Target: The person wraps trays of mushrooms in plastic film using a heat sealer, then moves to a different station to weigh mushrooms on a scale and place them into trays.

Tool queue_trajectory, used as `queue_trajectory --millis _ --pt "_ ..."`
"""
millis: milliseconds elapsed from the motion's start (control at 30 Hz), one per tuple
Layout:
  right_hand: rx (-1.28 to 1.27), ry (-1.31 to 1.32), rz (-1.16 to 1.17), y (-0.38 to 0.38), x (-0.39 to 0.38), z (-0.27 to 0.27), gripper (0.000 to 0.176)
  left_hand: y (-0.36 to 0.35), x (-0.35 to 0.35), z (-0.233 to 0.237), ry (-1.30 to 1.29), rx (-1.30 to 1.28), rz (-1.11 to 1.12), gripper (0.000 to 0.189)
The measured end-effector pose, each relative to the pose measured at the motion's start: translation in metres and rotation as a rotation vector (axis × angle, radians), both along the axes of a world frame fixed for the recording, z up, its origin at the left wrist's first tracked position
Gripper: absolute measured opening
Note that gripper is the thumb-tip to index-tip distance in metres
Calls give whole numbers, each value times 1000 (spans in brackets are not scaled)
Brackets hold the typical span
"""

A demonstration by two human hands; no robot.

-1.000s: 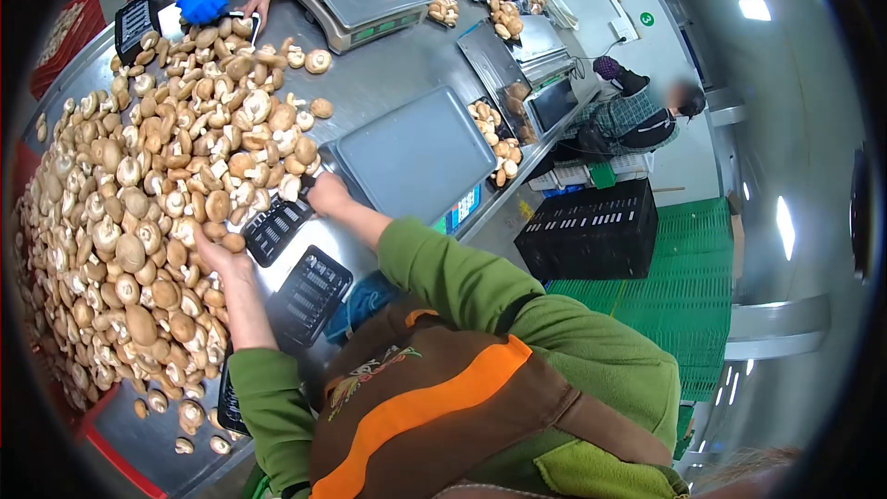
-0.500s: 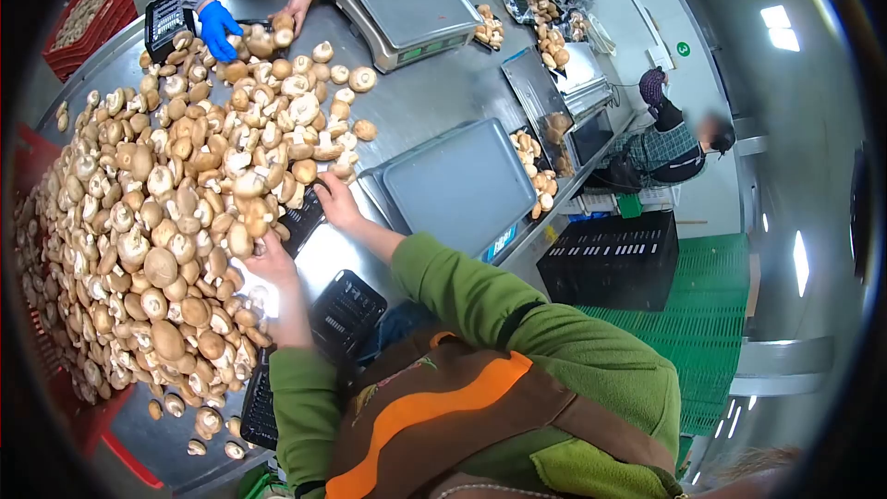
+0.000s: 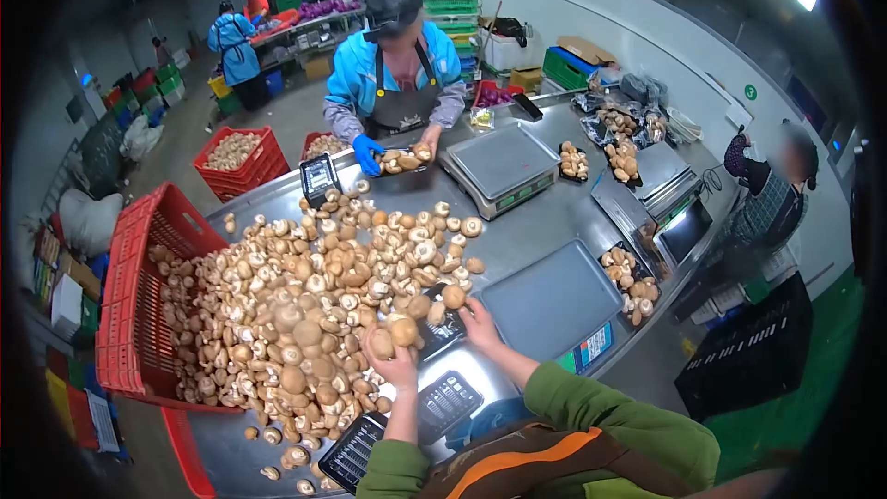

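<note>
My left hand (image 3: 395,368) curls around brown mushrooms (image 3: 403,331) beside the heap. A black plastic tray (image 3: 442,337) lies between my two hands, with a few mushrooms in its far end. My right hand (image 3: 480,325) is closed at the tray's right edge, its fingertips right by a round mushroom (image 3: 453,296); the exact contact is partly hidden. The large mushroom heap (image 3: 305,314) spreads over the metal table to the left. Near me lie further black trays, one (image 3: 449,404) in front and another (image 3: 354,451) left of it.
A grey-topped scale (image 3: 554,300) stands right of my hand, another scale (image 3: 508,166) farther back. Across the table, a co-worker in blue (image 3: 395,83) holds a tray of mushrooms (image 3: 402,161). A red crate (image 3: 139,314) lies tipped at the left. Filled trays (image 3: 630,282) sit at the right.
My view has lifted, showing more of the room. My left hand now holds mushrooms up by the tray. The co-worker has raised a filled tray from the heap's far edge.
</note>
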State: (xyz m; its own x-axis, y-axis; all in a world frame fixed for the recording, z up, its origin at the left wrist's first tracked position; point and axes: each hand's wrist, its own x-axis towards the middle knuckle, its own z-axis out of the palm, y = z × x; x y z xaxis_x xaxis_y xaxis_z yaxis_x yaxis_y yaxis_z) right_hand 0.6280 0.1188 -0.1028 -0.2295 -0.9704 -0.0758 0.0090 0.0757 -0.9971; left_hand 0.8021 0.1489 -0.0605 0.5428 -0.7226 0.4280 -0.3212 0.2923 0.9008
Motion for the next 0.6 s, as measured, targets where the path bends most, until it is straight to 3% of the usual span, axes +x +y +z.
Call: queue_trajectory --millis 133,200,267,367,533,600 --pt "130 -146 -35 14 -33 26 27 11 -42 43 241 37 -115 32" --pt "69 -225 -100 18 -52 27 25 17 -67 59 303 115 -103 30" --pt "3 -41 -145 22 -79 19 24 9 -88 39 281 8 -137 32" --pt "60 -198 -185 39 -113 39 22 7 -125 31 317 75 -255 33" --pt "104 -163 -238 53 -174 38 21 8 -179 27 305 128 -348 37" --pt "128 -147 -281 57 -193 34 21 10 -196 30 189 175 -382 38"
